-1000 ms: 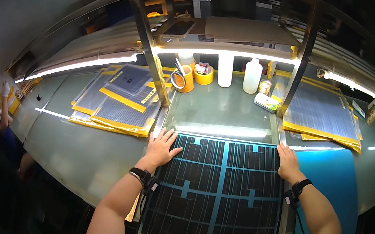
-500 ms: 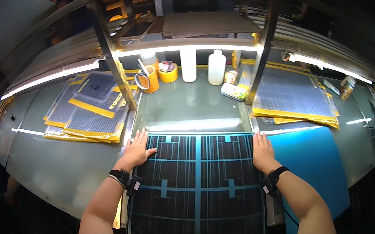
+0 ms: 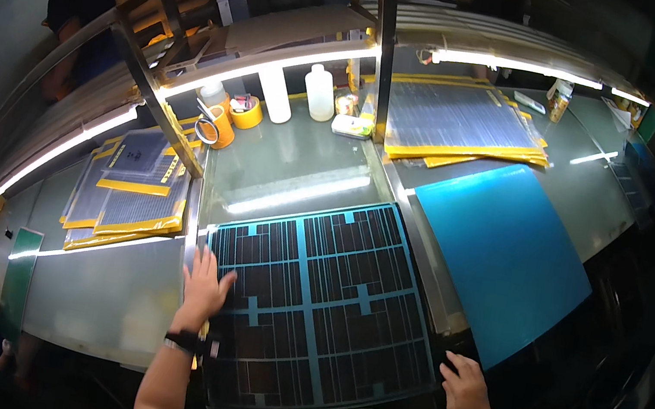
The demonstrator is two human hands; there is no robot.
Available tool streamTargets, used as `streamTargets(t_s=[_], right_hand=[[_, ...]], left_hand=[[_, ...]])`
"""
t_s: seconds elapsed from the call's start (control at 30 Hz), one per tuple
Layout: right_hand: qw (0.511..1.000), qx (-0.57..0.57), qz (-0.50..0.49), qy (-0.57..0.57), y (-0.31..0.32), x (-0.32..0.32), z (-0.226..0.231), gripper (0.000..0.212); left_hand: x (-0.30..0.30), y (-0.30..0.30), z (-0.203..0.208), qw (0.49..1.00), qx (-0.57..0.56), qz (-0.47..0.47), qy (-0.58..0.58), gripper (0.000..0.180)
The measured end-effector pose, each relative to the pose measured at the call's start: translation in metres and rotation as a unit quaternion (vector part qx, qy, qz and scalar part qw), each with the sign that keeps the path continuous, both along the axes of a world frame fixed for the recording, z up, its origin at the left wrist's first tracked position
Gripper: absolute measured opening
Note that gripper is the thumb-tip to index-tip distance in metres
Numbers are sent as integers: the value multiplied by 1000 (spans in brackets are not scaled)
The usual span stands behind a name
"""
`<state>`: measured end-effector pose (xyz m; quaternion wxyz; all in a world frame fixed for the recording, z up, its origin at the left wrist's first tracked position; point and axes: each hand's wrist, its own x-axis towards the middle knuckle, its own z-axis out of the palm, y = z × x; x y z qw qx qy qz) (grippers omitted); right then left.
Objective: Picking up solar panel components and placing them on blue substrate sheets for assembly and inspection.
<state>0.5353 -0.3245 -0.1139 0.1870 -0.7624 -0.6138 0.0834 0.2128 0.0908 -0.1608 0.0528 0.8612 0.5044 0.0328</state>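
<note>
A dark panel [image 3: 359, 346], patterned with fine black lines and blue-teal cross strips, lies on the glass-topped table in front of me. My left hand [image 3: 204, 286] is spread along its left edge, thumb over the pattern and nothing gripped. Off the panel's lower right edge, my right hand [image 3: 471, 395] hovers with fingers loosely bent and apart, no object visible in it. A plain bright blue sheet [image 3: 503, 253] lies on the table to the right, past a metal strip [image 3: 428, 279], and overhangs the near edge. Both wrists wear black bands.
Yellow-edged film sheets are stacked at left [image 3: 132, 192] and right [image 3: 464, 124]. An orange cup [image 3: 221, 129], a tape roll [image 3: 247, 113] and a white bottle [image 3: 318, 93] stand at the back. Metal posts hold a lit shelf [image 3: 283, 61]. Other people work beyond the table.
My right hand has left the panel's far right corner and come down toward me. My left hand stays by the left edge. The view has shifted right; a green board now shows at far left.
</note>
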Motion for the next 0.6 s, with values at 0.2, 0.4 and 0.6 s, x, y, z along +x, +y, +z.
streamTargets(t_s=[0.2,0.4,0.6], right_hand=[[675,-74,-235,696,4,22,-71,33],[610,-127,-48,781,39,48,-84,31],[706,-42,23,706,16,50,7,39]], left_hand=[[-92,-180,7,993,15,-1,-113,63],[-124,-256,-31,825,-324,331,-323,34],[-139,-239,-40,654,-488,319,-481,61]])
